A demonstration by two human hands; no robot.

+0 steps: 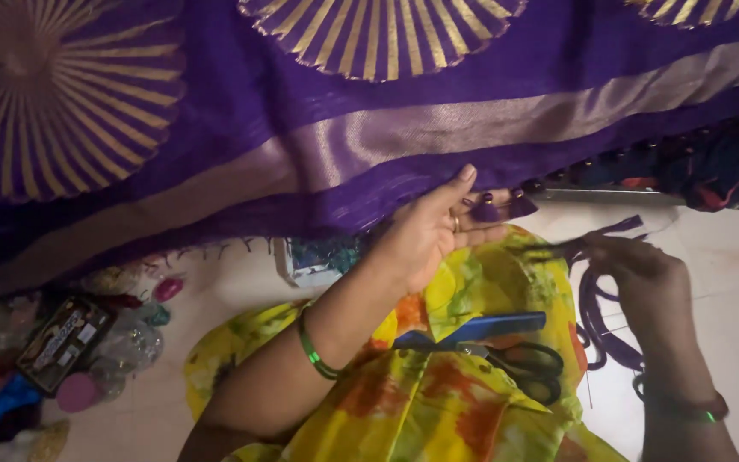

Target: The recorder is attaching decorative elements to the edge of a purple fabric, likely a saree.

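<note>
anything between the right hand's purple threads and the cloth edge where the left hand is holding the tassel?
Nothing visible. The left hand pinches a tassel at the purple cloth edge; the right hand holds purple threads just beside it, open gap between. The scissors lie lower, on the lap.

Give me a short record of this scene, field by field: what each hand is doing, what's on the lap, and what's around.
Left hand: left hand pinches the lower edge of the purple cloth, next to a purple tassel.
Right hand: right hand holds a bundle of purple threads.
Lap: scissors with black handles lie closed on yellow printed fabric, beside a flat blue case.
Cloth: gold fan motifs, pale woven band, tassels along the hem.
Floor, left side: clear bags and small packets, contents unclear.
</note>
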